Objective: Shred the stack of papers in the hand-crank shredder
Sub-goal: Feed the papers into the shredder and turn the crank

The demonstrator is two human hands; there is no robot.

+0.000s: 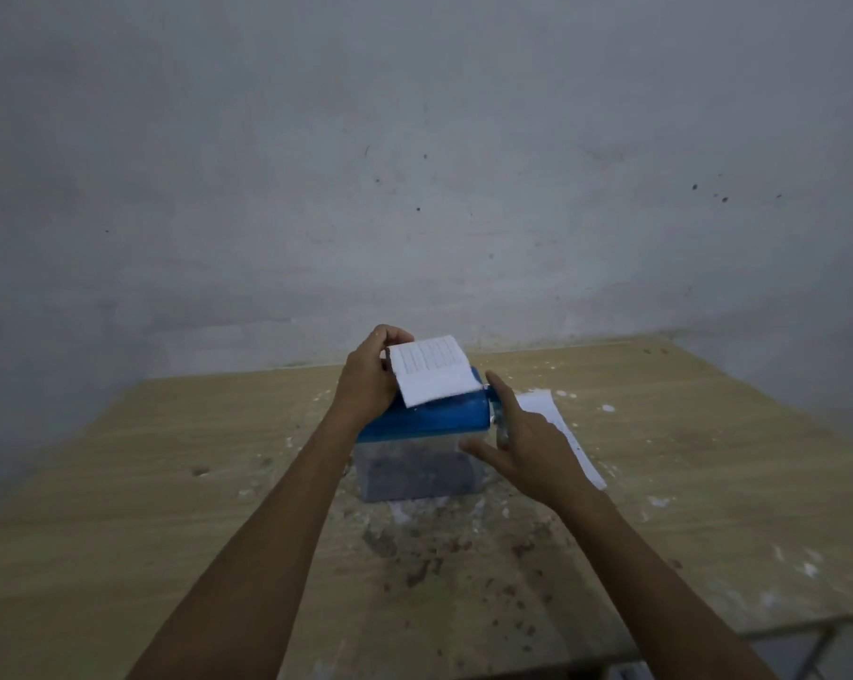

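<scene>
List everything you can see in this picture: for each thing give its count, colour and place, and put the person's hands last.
Shredder: one, blue top on a clear bin, middle of the table.
Sheet: one, white with printed lines, standing on the shredder's top.
Paper: white, flat on the table right of the shredder; count unclear.
Table: one, light wood, speckled with white scraps.
Wall: grey, behind.
Hands: left hand grips the sheet; right hand open by the shredder's right end.

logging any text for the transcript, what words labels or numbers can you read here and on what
None can be read.
Paper held by the left hand on the shredder: faint ruled lines or rows, too blurred to read.
Papers on the table beyond the right hand: faint marks, too small to read.
Shredder: no label visible.
</scene>
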